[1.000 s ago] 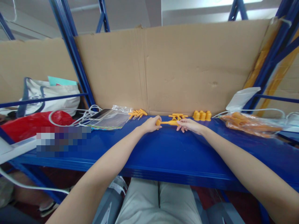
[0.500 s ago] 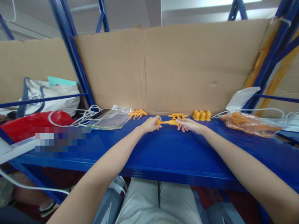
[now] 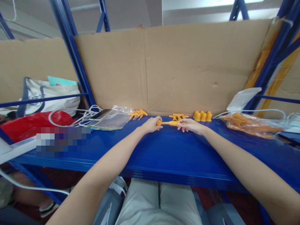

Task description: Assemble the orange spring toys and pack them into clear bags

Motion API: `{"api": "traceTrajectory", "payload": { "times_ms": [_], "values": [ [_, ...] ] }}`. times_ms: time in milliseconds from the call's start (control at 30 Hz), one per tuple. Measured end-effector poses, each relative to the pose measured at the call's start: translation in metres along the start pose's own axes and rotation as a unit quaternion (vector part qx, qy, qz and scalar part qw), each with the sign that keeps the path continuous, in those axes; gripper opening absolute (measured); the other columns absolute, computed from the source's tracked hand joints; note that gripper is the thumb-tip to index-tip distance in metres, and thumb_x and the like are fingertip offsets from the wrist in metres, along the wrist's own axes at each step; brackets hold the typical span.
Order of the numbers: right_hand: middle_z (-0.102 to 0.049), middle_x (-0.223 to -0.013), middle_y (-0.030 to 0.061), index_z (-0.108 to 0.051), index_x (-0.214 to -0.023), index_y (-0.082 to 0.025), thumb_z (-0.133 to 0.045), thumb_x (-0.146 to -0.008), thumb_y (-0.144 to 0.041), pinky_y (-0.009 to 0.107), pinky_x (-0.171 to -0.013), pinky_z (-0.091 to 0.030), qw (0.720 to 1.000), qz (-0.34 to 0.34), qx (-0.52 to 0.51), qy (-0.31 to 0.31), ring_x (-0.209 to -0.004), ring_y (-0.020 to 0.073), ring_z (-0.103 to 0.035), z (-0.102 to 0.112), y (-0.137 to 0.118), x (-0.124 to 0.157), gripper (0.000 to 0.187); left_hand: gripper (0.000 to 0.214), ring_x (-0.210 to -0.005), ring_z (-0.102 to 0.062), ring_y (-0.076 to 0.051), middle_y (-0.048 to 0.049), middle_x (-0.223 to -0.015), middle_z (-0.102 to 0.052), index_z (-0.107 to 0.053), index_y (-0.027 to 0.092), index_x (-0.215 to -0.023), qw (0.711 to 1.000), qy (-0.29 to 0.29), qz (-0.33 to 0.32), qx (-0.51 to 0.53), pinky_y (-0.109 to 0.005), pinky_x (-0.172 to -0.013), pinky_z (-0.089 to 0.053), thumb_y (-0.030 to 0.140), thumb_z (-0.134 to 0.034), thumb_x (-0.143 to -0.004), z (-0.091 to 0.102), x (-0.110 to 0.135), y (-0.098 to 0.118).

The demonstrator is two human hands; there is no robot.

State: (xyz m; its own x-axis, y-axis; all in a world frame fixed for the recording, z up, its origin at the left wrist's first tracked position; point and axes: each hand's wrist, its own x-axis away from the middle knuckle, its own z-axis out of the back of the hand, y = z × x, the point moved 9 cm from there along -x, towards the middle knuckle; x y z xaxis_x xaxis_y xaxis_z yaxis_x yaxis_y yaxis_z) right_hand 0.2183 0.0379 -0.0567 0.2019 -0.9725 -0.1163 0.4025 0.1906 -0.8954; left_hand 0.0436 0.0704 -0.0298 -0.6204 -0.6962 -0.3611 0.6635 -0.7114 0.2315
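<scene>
Both hands meet at the back of a blue shelf (image 3: pixel 164 153). My left hand (image 3: pixel 152 124) is closed around the left end of a thin orange plastic rod (image 3: pixel 167 123). My right hand (image 3: pixel 190 125) pinches the rod's right end with its fingers. The rod lies level just above the shelf between the two hands. Behind it rest branched orange parts (image 3: pixel 178 117) and three orange caps (image 3: pixel 202 116). More orange pronged parts (image 3: pixel 138 114) lie to the left.
A cardboard wall (image 3: pixel 178 65) closes the back. At left are a clear bag over a phone (image 3: pixel 109 119), white cables (image 3: pixel 79 117), a red bag (image 3: pixel 30 125) and a white tote (image 3: pixel 49 95). At right lies a bag of orange parts (image 3: pixel 252 125).
Hardly anything has moved. My right hand's fingers have shifted slightly on the rod's right end.
</scene>
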Motion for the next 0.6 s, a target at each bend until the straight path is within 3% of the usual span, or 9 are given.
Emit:
{"api": "traceTrajectory", "payload": {
  "times_ms": [367,600],
  "values": [
    [-0.06,-0.054,0.0038,-0.056,-0.059,-0.016,-0.057,-0.08,-0.059,0.021,-0.04,-0.03,1.0,-0.011,0.018,0.011,-0.044,0.0073,-0.047,-0.002,-0.0031,0.001,0.048,0.032,-0.067,-0.063,-0.017,0.0017,-0.068,-0.066,-0.052,0.02,-0.105,1.0,-0.003,0.002,-0.028,-0.024,-0.062,-0.043,0.028,-0.067,-0.077,-0.0005,-0.0007,0.0004],
    [-0.061,-0.055,0.0039,-0.056,-0.063,-0.016,-0.055,-0.085,-0.054,0.02,-0.039,-0.027,0.999,-0.03,0.005,0.02,-0.043,0.0068,-0.046,-0.0026,0.0008,-0.0002,0.044,0.033,-0.064,-0.061,-0.016,0.0011,-0.07,-0.065,-0.052,0.019,-0.107,1.0,-0.016,0.012,-0.022,-0.024,-0.06,-0.042,0.028,-0.066,-0.079,-0.001,0.0001,0.0003]
  ]
}}
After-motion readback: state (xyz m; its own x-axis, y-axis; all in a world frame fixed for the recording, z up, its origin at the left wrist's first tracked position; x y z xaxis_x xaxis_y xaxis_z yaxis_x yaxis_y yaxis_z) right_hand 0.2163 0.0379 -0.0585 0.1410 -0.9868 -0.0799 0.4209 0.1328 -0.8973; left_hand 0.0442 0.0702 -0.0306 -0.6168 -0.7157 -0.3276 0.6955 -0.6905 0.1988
